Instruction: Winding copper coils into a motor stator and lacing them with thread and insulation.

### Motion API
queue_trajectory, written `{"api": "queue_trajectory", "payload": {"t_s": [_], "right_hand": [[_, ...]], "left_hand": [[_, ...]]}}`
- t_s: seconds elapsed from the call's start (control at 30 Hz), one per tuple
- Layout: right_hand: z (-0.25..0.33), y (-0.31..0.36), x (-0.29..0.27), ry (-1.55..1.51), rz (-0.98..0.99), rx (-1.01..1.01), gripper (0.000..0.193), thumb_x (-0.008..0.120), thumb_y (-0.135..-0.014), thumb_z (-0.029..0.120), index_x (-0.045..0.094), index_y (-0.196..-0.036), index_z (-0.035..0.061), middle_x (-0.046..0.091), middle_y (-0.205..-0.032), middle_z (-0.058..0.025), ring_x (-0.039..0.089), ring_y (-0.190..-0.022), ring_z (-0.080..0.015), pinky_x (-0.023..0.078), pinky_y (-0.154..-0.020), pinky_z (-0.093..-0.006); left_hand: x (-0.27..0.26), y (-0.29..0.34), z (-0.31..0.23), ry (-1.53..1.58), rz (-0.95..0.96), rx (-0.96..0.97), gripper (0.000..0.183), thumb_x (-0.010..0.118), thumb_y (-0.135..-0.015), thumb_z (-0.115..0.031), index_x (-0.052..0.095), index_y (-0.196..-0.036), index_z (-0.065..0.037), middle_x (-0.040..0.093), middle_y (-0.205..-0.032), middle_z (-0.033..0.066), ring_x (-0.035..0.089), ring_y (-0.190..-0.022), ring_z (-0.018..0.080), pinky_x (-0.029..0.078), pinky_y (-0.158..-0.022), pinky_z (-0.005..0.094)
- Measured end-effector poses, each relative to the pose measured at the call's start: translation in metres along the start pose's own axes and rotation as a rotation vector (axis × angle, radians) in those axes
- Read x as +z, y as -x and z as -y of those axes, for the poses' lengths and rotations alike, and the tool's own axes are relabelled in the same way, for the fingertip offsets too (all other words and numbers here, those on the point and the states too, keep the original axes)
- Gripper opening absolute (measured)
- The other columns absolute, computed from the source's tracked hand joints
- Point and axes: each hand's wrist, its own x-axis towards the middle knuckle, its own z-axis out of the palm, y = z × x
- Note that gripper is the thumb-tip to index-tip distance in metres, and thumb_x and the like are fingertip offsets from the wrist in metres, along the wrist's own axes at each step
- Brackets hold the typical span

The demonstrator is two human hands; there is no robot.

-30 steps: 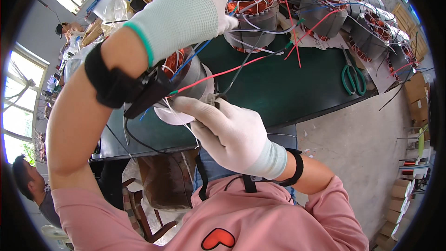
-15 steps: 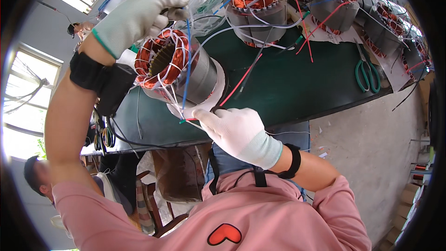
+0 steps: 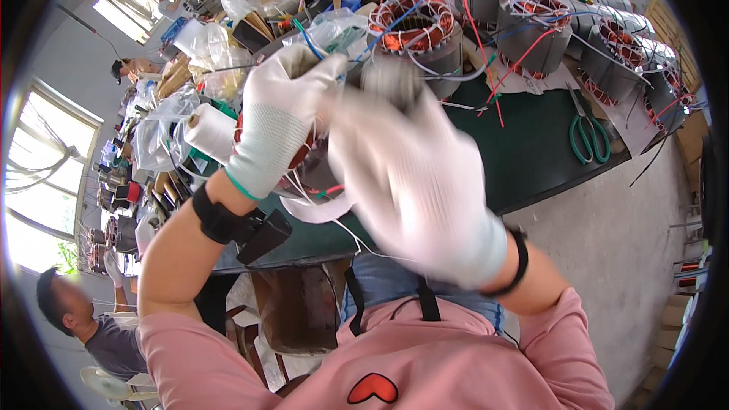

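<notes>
**Left hand (image 3: pixel 277 114) and right hand (image 3: pixel 418 175) crowded above a copper-wound stator (image 3: pixel 319 176)**

At the far left, a co-worker (image 3: pixel 102 334) in a dark grey top sat near the table's end. Farther in, a spool (image 3: pixel 209 134) of white thread lay on its side, just beside the left hand's cuff.

The left hand, in a white knit glove, had its fingers bent and drawn together around a blue wire (image 3: pixel 310 42) — the wire's green-tipped end stuck up beyond the knuckles, away from the body. Below that grip lay the stator, partly covered by both hands, a bit of copper winding and grey metal side showing between them. It stood over a round white sheet (image 3: pixel 315 210); thin white cords (image 3: pixel 351 235) trailed from it toward the person, near a short red wire (image 3: pixel 332 191).

The right hand, also gloved, reached in from the right with its fingers pointing toward the left hand — too blurred to tell whether they held anything or touched the wire.

Beyond it, more stators (image 3: pixel 531 34) stood along the back of the dark green table (image 3: pixel 524 163), and green-handled scissors (image 3: pixel 588 137) lay near its right edge.
</notes>
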Motion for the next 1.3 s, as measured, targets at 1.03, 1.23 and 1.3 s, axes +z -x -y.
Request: {"api": "queue_trajectory", "payload": {"t_s": [1.03, 1.23, 1.3], "right_hand": [[-0.072, -0.056, 0.079, -0.444, 0.158, 0.211, 0.02, 0.068, -0.091, 0.022, 0.076, -0.101, 0.0068, 0.073, -0.094, -0.0155, 0.071, -0.087, -0.0295, 0.055, -0.079, -0.0365], [-0.068, -0.053, 0.077, -0.473, 0.171, 0.221, 0.018, 0.07, -0.089, 0.02, 0.076, -0.097, 0.0051, 0.072, -0.092, -0.0165, 0.071, -0.085, -0.0305, 0.055, -0.078, -0.037], [-0.068, -0.052, 0.08, -0.475, 0.165, 0.208, 0.017, 0.07, -0.088, 0.019, 0.076, -0.096, 0.0046, 0.072, -0.091, -0.0167, 0.071, -0.085, -0.0311, 0.055, -0.078, -0.037]], "left_hand": [[-0.082, 0.013, 0.005, -0.751, -0.033, 0.581, 0.021, 0.073, -0.085, -0.015, 0.071, -0.104, -0.008, 0.069, -0.098, 0.0089, 0.068, -0.093, 0.0255, 0.053, -0.083, 0.0328], [-0.082, 0.018, 0.007, -0.774, 0.028, 0.65, 0.016, 0.07, -0.086, -0.014, 0.072, -0.101, -0.01, 0.068, -0.095, 0.0102, 0.068, -0.086, 0.0282, 0.054, -0.078, 0.0342], [-0.078, 0.02, 0.003, -0.772, 0.029, 0.611, 0.013, 0.07, -0.087, -0.015, 0.072, -0.099, -0.01, 0.068, -0.089, 0.0108, 0.068, -0.079, 0.0288, 0.053, -0.073, 0.0354]]}}
